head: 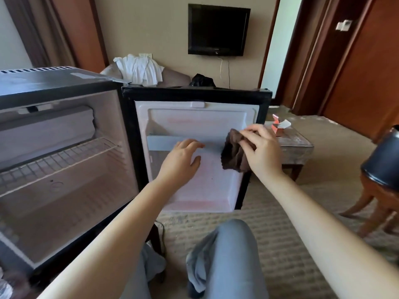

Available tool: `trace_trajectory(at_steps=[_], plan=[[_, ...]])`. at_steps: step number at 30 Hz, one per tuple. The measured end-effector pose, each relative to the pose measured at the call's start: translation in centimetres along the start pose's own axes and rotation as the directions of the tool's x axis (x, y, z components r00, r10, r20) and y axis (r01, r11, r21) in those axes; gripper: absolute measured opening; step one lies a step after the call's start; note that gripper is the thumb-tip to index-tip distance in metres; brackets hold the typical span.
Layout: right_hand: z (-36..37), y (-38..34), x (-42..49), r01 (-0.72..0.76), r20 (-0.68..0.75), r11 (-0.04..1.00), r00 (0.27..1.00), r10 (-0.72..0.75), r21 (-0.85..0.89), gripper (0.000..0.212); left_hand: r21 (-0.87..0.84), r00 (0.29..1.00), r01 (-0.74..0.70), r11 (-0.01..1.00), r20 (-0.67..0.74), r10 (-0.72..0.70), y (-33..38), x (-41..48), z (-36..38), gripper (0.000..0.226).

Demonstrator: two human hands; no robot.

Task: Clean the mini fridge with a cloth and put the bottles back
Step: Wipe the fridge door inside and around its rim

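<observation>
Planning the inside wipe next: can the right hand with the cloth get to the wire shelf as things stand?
Probably, if awkwardly: the door stands open and the wire shelf is bare, but the left hand and forearm lie across the way.

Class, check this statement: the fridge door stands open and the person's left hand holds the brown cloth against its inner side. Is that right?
No. The head view shows the right hand holding the brown cloth against the inner side of the open fridge door; the left hand rests flat on that door and holds nothing.
</observation>
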State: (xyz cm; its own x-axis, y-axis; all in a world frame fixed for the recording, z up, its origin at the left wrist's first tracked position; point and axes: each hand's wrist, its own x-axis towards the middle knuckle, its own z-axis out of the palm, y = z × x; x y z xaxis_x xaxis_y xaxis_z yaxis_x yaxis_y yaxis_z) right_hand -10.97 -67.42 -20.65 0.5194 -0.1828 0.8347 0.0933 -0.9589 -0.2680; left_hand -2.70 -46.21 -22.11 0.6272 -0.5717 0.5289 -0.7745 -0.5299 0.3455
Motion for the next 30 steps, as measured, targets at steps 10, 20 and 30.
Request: trace_trajectory(at_steps=[10, 20, 30], plan=[[3.3, 1.9, 1.8, -0.244, -0.117, 0.957, 0.958, 0.263, 0.156, 0.032, 0.196, 0.999, 0.004, 0.981, -0.048, 0.005, 1.3, 3.9, 3.4, 0.047], [6.7, 1.5, -4.6, -0.241, -0.279, 0.944, 0.912, 0.300, 0.226, 0.027, 0.270, 0.971, -0.039, 0.962, -0.217, 0.101, 0.2, 3.6, 5.1, 0.035], [4.6, 6.0, -12.3, -0.457, 0.124, 0.887, 0.885, 0.448, 0.059, 0.044, 0.280, 0.972, -0.060, 0.958, -0.204, 0.120, 0.0, 3.4, 5.0, 0.044]])
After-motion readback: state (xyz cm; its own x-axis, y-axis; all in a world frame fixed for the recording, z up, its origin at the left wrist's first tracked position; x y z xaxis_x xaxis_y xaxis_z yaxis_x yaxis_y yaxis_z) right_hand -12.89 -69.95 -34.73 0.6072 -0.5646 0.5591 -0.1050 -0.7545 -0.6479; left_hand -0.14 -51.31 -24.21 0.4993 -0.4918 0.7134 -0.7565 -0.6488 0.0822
